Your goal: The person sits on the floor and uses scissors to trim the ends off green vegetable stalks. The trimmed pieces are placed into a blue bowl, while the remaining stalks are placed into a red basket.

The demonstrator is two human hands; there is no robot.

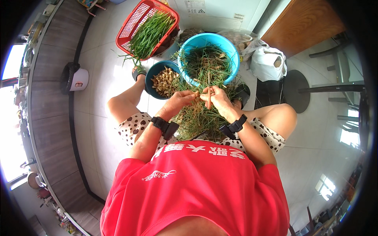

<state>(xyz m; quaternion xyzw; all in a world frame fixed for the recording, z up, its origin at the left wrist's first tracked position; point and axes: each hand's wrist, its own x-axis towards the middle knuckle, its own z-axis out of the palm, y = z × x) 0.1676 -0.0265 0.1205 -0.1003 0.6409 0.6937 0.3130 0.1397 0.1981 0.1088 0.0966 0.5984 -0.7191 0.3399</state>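
Note:
My left hand (pixel 184 98) pinches a small tan bulb (pixel 197 93) between its thumb and fingertips. Beside it, my right hand (pixel 217 98) grips a slim knife (pixel 209 98) with a light brown handle, its fingertips close to the bulb. Below both hands, a heap of green stalks with dry roots (pixel 198 118) lies between my legs. A light blue bucket (pixel 235 59) full of similar tangled greens stands just beyond the hands. To its left, a dark teal basin (pixel 149 70) holds many small tan bulbs (pixel 165 81).
A red plastic basket (pixel 122 35) with long green leaves sits at the upper left. A white plastic bag (pixel 267 66) and a clear bag (pixel 236 38) stand right of the bucket. Cabinets (pixel 53 103) and a small waste bin (pixel 79 79) line the left; a chair (pixel 339 88) is at the right.

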